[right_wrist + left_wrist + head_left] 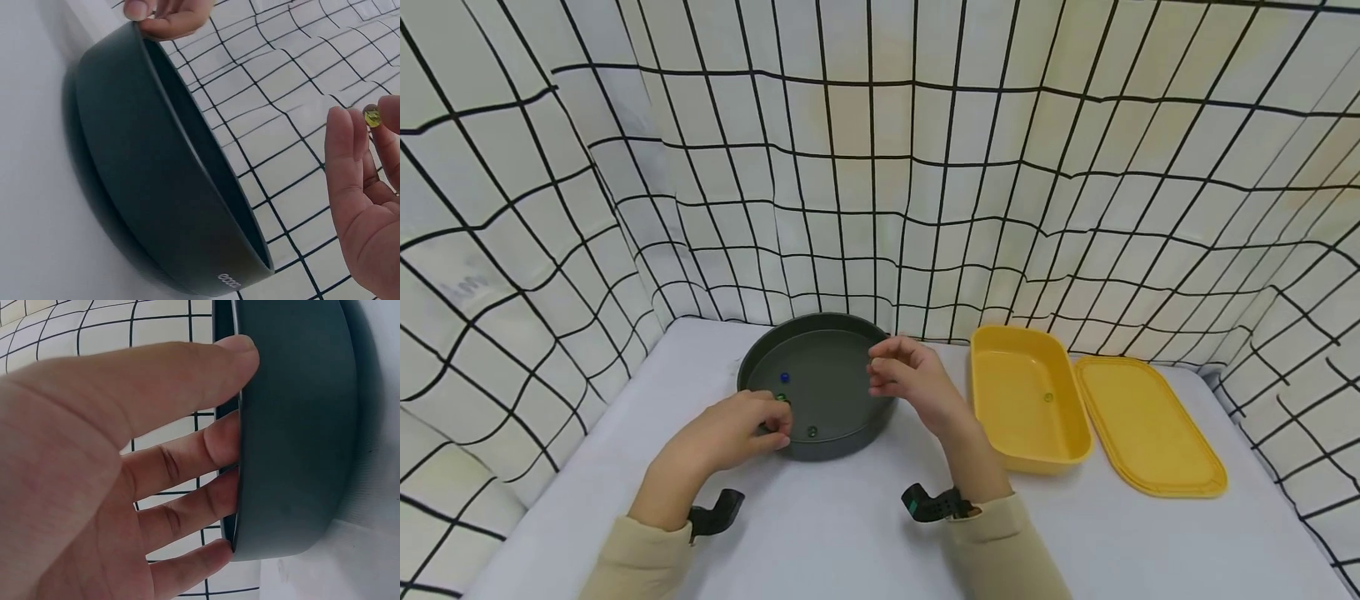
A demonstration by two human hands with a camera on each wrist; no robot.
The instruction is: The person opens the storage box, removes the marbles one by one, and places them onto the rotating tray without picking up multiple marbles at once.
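Note:
A round dark green pan (838, 392) stands on the white surface. My left hand (733, 429) holds its near left rim; in the left wrist view the thumb (240, 359) lies on the outside and the other fingers reach inside. Above the pan's right side, my right hand (913, 379) pinches a yellow-green glass marble (372, 116) between thumb and fingertips. Inside the pan are a blue marble (785, 377), a clear marble (812, 432) and a green marble (781, 397), the last partly hidden by the left hand.
To the right stands a yellow rectangular tub (1018, 417) with one marble (1048, 397) in it. Its matching yellow lid (1153, 425) lies flat beside it. A white cloth wall with black grid netting (891, 183) rises behind and at both sides.

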